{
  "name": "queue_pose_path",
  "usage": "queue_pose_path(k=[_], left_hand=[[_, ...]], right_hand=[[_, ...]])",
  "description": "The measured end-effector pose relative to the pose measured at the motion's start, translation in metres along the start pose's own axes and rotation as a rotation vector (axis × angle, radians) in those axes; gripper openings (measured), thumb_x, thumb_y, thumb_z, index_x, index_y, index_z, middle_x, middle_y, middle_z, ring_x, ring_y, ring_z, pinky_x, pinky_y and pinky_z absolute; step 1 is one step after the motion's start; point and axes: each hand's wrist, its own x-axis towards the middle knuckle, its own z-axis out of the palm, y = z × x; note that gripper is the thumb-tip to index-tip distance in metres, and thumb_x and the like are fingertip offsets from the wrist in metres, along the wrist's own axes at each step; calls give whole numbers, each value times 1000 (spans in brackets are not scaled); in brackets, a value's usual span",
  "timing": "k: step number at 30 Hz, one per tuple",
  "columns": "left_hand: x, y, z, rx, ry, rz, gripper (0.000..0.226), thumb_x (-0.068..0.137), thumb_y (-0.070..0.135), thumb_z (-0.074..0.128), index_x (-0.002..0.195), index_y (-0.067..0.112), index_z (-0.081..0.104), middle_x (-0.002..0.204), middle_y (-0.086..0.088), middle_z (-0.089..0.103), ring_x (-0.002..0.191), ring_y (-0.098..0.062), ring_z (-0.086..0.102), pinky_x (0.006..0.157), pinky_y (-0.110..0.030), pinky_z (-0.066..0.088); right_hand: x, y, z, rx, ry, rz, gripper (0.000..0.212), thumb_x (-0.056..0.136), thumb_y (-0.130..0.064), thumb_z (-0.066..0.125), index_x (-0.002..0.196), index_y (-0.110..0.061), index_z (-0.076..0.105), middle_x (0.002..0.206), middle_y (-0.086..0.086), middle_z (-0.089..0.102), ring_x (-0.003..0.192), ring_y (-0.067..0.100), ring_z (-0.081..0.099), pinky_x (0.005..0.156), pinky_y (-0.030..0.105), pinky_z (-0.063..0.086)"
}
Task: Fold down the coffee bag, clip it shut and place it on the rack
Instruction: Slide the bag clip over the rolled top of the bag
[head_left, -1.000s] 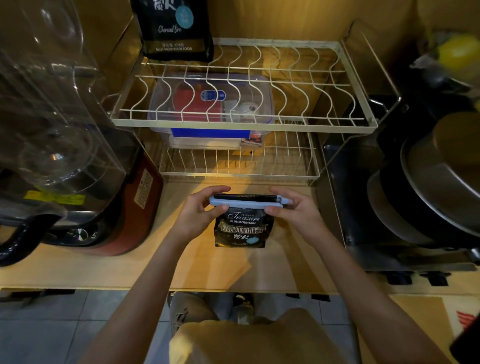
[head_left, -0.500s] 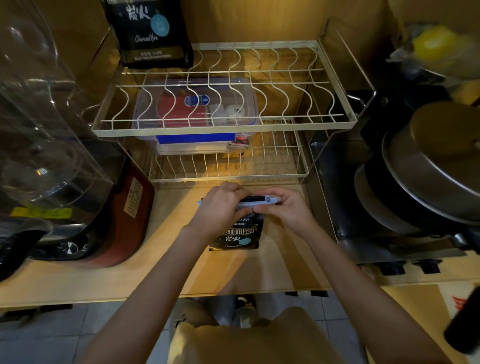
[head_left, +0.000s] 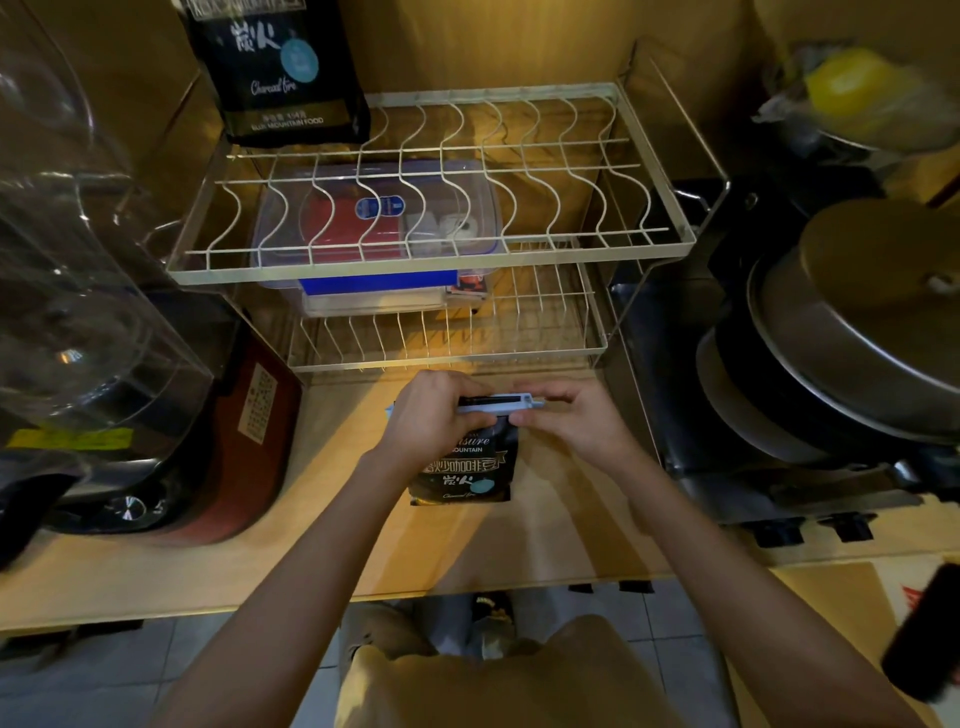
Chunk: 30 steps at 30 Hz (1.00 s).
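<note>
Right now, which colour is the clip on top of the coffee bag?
Pale blue. The clip shows best in the head view, across the folded top of the black coffee bag.

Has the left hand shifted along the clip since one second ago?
Yes. The left hand has slid rightward over the clip, now covering the coffee bag top-left.

Wooden counter (head_left: 218, 566) carries wire rack (head_left: 447, 358) centre, red cooker (head_left: 228, 457) left, coffee bag (head_left: 467, 467) mid-frame.
</note>
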Motion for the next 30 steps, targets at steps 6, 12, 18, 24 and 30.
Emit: queue_pose_path(k=[6, 12, 18, 24, 30], left_hand=[[1, 2, 2, 10, 46, -69, 27, 76, 22, 68, 103, 20, 67, 102, -4, 73, 89, -21, 63, 76, -38, 51], [-2, 3, 0, -7, 42, -80, 26, 77, 22, 68, 103, 20, 67, 101, -4, 73, 89, -21, 63, 75, -39, 51], [-5, 6, 2, -37, 26, -68, 25, 78, 20, 66, 103, 18, 67, 101, -5, 73, 89, -20, 63, 80, -42, 50], [-6, 3, -1, -50, -10, -38, 28, 78, 18, 66, 106, 15, 65, 102, -9, 72, 90, -21, 64, 82, -41, 51], [-5, 0, -2, -55, -33, -24, 29, 77, 18, 68, 106, 16, 65, 101, -8, 73, 89, -18, 64, 81, -35, 51]], right_hand=[[-2, 3, 8, -94, 158, -111, 32, 68, -8, 77, 99, -2, 69, 95, 4, 61, 96, 19, 56, 84, 19, 47], [-10, 12, 21, -101, 307, -177, 28, 69, -6, 77, 95, 0, 71, 94, 8, 59, 88, 14, 56, 75, 0, 42], [-7, 13, 9, -230, 135, -220, 31, 76, -12, 71, 105, -3, 67, 100, 5, 59, 98, 12, 51, 81, -1, 38], [-2, 8, -5, -441, -75, -384, 30, 84, -13, 61, 112, -2, 63, 110, 14, 67, 109, 15, 45, 94, 29, 36], [-5, 8, -6, -490, -96, -411, 33, 84, -20, 55, 110, -2, 64, 107, 13, 68, 109, 17, 47, 94, 31, 39]])
